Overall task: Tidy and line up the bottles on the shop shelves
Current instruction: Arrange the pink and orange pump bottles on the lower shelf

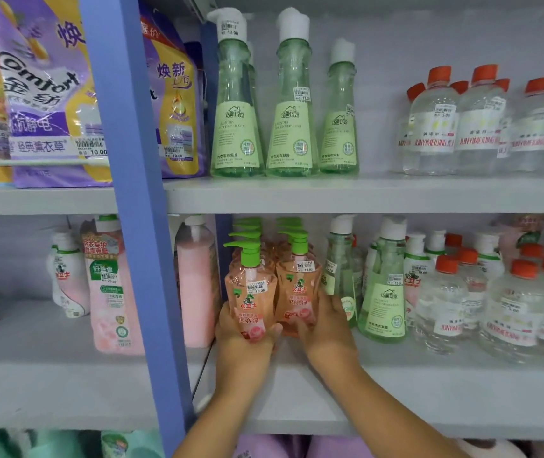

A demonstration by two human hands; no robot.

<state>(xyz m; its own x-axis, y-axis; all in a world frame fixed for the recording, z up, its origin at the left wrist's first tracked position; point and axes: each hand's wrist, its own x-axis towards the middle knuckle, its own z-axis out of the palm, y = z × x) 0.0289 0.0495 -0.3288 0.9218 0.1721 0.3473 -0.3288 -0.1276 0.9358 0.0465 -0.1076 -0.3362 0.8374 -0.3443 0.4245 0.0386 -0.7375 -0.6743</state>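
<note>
Standing in two short rows on the lower shelf [396, 391], the peach bottles with green pump tops hold a clear orange-pink liquid. The front left peach bottle [251, 292] and the front right peach bottle [298, 285] stand upright side by side, nearly touching, with more of the same kind lined up behind them. Just right of them stand green cone bottles [384, 292] filled with pale green liquid, then clear bottles with orange caps [508, 312] holding a colourless liquid. On the upper shelf [363, 193] three more tall green bottles [292, 104] stand in a line, with another group of clear orange-capped bottles [455, 123] well to their right.

The left hand [244, 338] cups the lower part of the front left peach bottle, thumb curled across its front label and fingers wrapped round its left side. The right hand [326, 322] grips the front right peach bottle from its right side, fingers curled over the lower label. Both bottles sit between the two hands, near the blue upright post [138, 226] at the left end of the shelf bay.
</note>
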